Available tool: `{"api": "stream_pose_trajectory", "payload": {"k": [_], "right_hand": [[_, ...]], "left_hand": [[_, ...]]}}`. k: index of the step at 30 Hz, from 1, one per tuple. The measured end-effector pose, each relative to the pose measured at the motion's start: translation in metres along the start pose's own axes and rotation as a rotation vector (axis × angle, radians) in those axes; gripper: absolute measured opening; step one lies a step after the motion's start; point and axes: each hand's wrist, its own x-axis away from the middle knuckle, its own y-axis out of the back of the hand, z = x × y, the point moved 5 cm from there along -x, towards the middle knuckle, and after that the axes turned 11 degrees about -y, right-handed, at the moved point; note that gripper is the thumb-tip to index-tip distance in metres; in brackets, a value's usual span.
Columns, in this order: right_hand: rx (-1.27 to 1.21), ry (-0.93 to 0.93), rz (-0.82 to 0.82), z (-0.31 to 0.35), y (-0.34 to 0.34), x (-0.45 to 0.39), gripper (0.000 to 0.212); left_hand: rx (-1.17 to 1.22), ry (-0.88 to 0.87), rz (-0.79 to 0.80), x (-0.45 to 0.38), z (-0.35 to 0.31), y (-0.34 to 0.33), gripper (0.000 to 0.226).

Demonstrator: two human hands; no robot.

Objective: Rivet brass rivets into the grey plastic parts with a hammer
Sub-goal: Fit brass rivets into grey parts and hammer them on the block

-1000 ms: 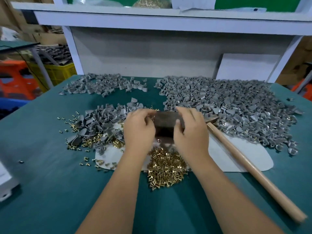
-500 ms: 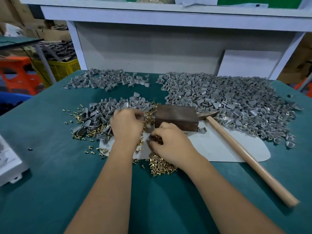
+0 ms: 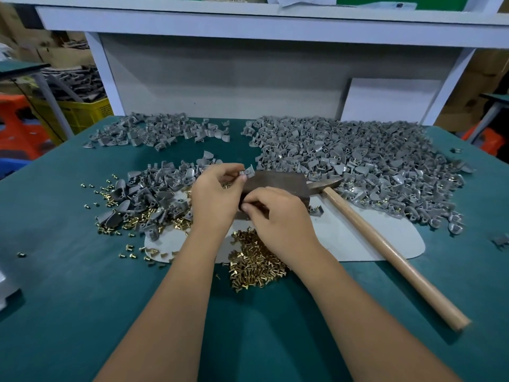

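Observation:
My left hand pinches a small grey plastic part at the near-left corner of a dark metal block. My right hand is in front of the block with fingers curled together, pinching something too small to make out. A heap of brass rivets lies just under my right wrist. The hammer lies untouched to the right, head against the block and wooden handle pointing toward me.
A large heap of grey parts covers the back right of the green table. Smaller heaps lie at back left and left of my hands, mixed with loose rivets. A white mat lies under the block.
My left hand has lifted a grey part from the left heap to the block's corner. My right hand has risen from the rivet heap toward the block.

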Motion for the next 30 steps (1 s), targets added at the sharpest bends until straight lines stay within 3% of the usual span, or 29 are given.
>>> {"api": "stream_pose_trajectory", "payload": {"k": [2,5,9,14,24,27,30], "right_hand": [[-0.021,-0.012,-0.025,-0.003,0.003,-0.001,0.005],[-0.014,-0.058,-0.195,-0.009,0.014,-0.004,0.004],[-0.106,-0.218,-0.285,-0.027,0.027,-0.009,0.007],[-0.174,-0.358,-0.306,-0.046,0.033,-0.014,0.012],[-0.326,-0.421,-0.242,-0.052,0.025,-0.034,0.019],[-0.395,-0.434,-0.16,-0.05,0.016,-0.04,0.022],[-0.359,-0.445,-0.152,-0.051,0.012,-0.043,0.011]], "left_hand": [[0.002,0.003,0.01,0.0,0.0,-0.002,0.016],[0.012,0.02,0.016,0.001,-0.001,-0.007,0.015],[0.009,0.062,0.164,0.005,-0.001,-0.031,0.017],[0.019,0.046,0.166,0.005,0.002,-0.035,0.015],[-0.008,0.059,0.189,0.003,0.005,-0.039,0.027],[-0.08,0.01,0.192,0.001,0.002,-0.038,0.018],[-0.098,-0.022,0.194,0.001,0.0,-0.039,0.013]]}}
